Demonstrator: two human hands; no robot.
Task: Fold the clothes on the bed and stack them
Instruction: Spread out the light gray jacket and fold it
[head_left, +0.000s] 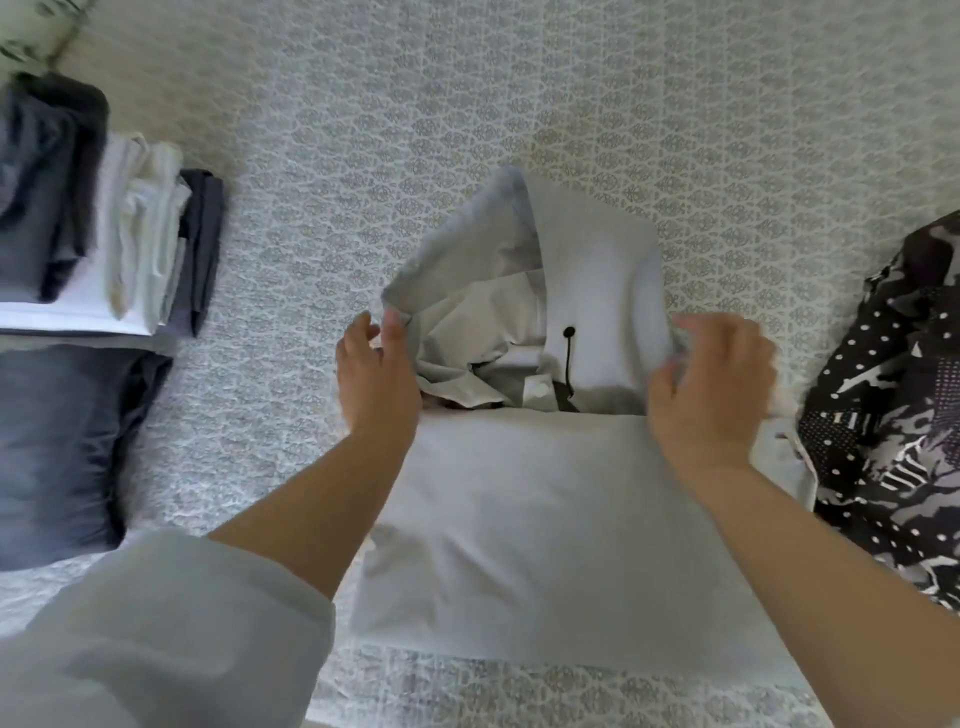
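Both hands (379, 374) (711, 395) pinch the grey hoodie (597, 291) (hood end).

A patterned bedspread (467, 104) is overlaid by a pale grey hooded garment (545, 493), folded stacks (104, 234) at left — and a black-and-white print garment (893, 441) at right.

a: what's worn on the left arm (306, 525)?
b: loose pale grey sleeve (171, 629), wide cuff, pushed up near the elbow; forearm bare below it.
a: right arm (810, 561)?
b: bare as far as shown. both hands bare.
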